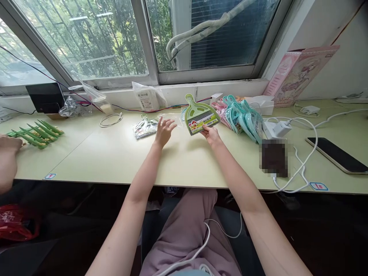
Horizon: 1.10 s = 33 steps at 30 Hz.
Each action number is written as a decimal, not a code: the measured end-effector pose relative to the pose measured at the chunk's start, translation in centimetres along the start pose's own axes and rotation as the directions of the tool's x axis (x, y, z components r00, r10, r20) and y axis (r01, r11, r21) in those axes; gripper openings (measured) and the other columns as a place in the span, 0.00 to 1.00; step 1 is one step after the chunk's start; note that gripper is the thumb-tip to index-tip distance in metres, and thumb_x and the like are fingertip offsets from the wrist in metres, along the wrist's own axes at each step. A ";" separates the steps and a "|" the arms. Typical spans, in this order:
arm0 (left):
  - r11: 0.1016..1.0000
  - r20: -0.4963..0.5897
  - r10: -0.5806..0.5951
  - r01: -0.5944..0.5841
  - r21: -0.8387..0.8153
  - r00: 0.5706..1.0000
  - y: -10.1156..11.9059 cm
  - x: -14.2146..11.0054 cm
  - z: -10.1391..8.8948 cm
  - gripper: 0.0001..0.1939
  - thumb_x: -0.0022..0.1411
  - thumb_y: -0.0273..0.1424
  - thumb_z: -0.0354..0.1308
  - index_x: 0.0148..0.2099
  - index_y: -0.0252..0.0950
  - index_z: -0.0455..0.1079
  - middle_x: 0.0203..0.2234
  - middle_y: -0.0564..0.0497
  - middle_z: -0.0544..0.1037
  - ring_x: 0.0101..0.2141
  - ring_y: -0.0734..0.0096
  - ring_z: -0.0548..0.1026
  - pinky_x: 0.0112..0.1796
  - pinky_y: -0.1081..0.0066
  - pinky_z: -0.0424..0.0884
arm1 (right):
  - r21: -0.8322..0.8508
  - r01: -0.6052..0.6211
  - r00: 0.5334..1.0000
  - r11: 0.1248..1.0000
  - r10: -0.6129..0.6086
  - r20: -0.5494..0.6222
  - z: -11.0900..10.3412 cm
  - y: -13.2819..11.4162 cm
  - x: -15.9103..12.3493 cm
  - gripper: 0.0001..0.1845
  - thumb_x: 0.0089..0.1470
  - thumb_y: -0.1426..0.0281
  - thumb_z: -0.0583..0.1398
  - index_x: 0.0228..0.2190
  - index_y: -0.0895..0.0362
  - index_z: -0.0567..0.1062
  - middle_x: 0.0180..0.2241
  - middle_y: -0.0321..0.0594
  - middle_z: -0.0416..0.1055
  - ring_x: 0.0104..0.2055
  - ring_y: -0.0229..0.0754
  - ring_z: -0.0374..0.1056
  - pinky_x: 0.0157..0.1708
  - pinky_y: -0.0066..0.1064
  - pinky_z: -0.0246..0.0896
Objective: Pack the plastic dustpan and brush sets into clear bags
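Note:
My right hand (212,135) grips the lower edge of a small green dustpan set (198,108) with a printed label, its handle pointing up. It is held up over the table. To its left, my left hand (165,132) is raised with the fingers apart and nothing in them. Just beyond that hand lies a clear plastic bag (174,118), partly hidden by it. Beside it is another small set in clear wrapping (145,128). Several teal dustpan sets (243,115) and pink ones (220,112) are heaped to the right of my right hand.
A co-worker's hand (10,147) is at the left edge, by several green brushes (40,134). On the right are a phone (339,153), white cables (304,168), and a power strip (270,128). A pink box (299,76) stands at the back right, below the window.

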<state>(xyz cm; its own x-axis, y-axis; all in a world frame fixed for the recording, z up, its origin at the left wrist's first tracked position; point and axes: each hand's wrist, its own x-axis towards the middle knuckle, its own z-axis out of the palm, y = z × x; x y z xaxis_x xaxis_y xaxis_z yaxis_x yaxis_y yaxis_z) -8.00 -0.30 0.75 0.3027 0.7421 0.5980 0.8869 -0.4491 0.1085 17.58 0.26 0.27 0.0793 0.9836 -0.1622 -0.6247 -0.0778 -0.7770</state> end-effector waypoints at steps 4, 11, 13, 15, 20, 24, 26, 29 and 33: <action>0.991 0.039 -0.102 0.097 0.095 0.994 -0.7 -0.4 0.2 0.23 0.60 0.20 0.45 0.47 0.40 0.79 0.56 0.45 0.74 0.65 0.56 0.61 0.67 0.40 0.27 | -0.032 -0.007 1.000 0.999 0.006 -0.027 -0.6 -0.7 0.3 0.08 0.56 0.83 0.61 0.32 0.59 0.72 0.25 0.34 0.78 0.29 0.36 0.76 0.39 0.32 0.78; 0.922 -0.027 -0.362 0.362 0.138 0.932 -1.6 -0.5 0.6 0.22 0.66 0.35 0.45 0.50 0.33 0.77 0.54 0.37 0.74 0.63 0.45 0.61 0.65 0.38 0.22 | -0.272 -0.166 0.984 0.948 0.177 0.015 -0.9 -0.2 0.1 0.08 0.53 0.87 0.61 0.32 0.63 0.75 0.25 0.39 0.78 0.27 0.37 0.76 0.33 0.28 0.78; 0.928 0.001 -0.347 0.343 0.145 0.938 -0.7 -0.4 1.0 0.23 0.65 0.38 0.49 0.55 0.31 0.74 0.57 0.36 0.72 0.63 0.45 0.61 0.66 0.41 0.25 | -0.323 -0.207 0.971 0.923 0.233 0.044 -0.8 0.1 0.0 0.09 0.52 0.87 0.61 0.33 0.63 0.76 0.25 0.40 0.79 0.26 0.37 0.76 0.30 0.27 0.77; 0.929 0.044 -0.343 0.332 0.164 0.938 -0.1 -0.3 1.2 0.22 0.63 0.35 0.51 0.55 0.29 0.73 0.58 0.34 0.70 0.63 0.44 0.61 0.67 0.43 0.29 | -0.366 -0.233 0.961 0.901 0.271 0.056 -0.6 0.3 -0.2 0.09 0.52 0.87 0.62 0.34 0.64 0.76 0.25 0.41 0.79 0.26 0.38 0.76 0.29 0.28 0.77; 0.885 0.060 -0.403 0.372 0.279 0.913 -0.4 -0.3 1.1 0.18 0.63 0.26 0.47 0.47 0.30 0.77 0.49 0.34 0.76 0.57 0.46 0.68 0.65 0.43 0.42 | -0.412 -0.256 0.950 0.874 0.305 0.059 -0.2 0.5 -0.6 0.09 0.52 0.87 0.62 0.35 0.66 0.76 0.26 0.44 0.79 0.27 0.40 0.76 0.33 0.32 0.78; 0.838 0.095 -0.427 0.354 0.415 0.899 -0.7 -0.1 0.7 0.18 0.61 0.21 0.46 0.43 0.29 0.77 0.42 0.35 0.79 0.50 0.48 0.72 0.63 0.43 0.48 | -0.398 -0.250 0.951 0.882 0.301 0.068 -0.1 0.4 -0.9 0.10 0.53 0.87 0.60 0.35 0.65 0.76 0.27 0.43 0.80 0.28 0.39 0.77 0.36 0.32 0.78; 0.823 0.130 -0.458 0.364 0.436 0.879 -0.6 0.1 0.5 0.18 0.60 0.18 0.45 0.40 0.29 0.77 0.39 0.36 0.79 0.47 0.51 0.75 0.62 0.45 0.51 | -0.398 -0.250 0.950 0.883 0.303 0.073 0.0 0.4 -1.1 0.11 0.53 0.88 0.59 0.36 0.65 0.76 0.27 0.43 0.80 0.29 0.40 0.77 0.35 0.32 0.79; 0.823 0.126 -0.484 0.402 0.401 0.866 -0.5 0.2 0.2 0.19 0.62 0.18 0.43 0.40 0.28 0.76 0.36 0.35 0.79 0.41 0.54 0.77 0.57 0.51 0.60 | -0.401 -0.239 0.951 0.885 0.297 0.089 0.3 0.6 -1.2 0.11 0.53 0.88 0.59 0.36 0.65 0.76 0.26 0.42 0.79 0.28 0.40 0.77 0.33 0.30 0.78; 0.865 0.003 -0.405 0.382 0.326 0.914 0.0 0.1 0.0 0.20 0.67 0.21 0.40 0.45 0.29 0.75 0.39 0.34 0.78 0.43 0.53 0.77 0.55 0.55 0.64 | -0.408 -0.208 0.952 0.889 0.279 0.123 0.6 0.7 -1.5 0.09 0.54 0.87 0.60 0.35 0.65 0.77 0.27 0.43 0.80 0.30 0.40 0.77 0.35 0.31 0.78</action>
<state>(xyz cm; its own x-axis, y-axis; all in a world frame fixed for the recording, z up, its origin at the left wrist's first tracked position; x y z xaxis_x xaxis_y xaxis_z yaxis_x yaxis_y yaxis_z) -7.95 -0.28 0.84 -0.0815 0.8620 0.5003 0.9963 0.0572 0.0637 16.55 -1.13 0.32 -0.1941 0.9352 -0.2963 -0.2549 -0.3398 -0.9053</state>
